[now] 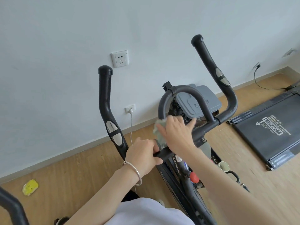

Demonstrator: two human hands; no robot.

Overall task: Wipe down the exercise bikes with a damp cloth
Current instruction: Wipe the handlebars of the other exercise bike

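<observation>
Left fingers point(152, 146) clench the handlebar point(211, 125); right fingers point(190, 125) lie flat, pressing the cloth point(159, 132) onto it. Unpinched, the cloth could slip off.

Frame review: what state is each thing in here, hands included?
left hand: grips the handlebar crossbar.
right hand: fingers straight, presses the cloth against the handlebar loop.
cloth: bunched under the right hand.
bin lid: down.
lower socket: white plug in.
upper socket: nothing plugged in.
paper cup: upright.
</observation>
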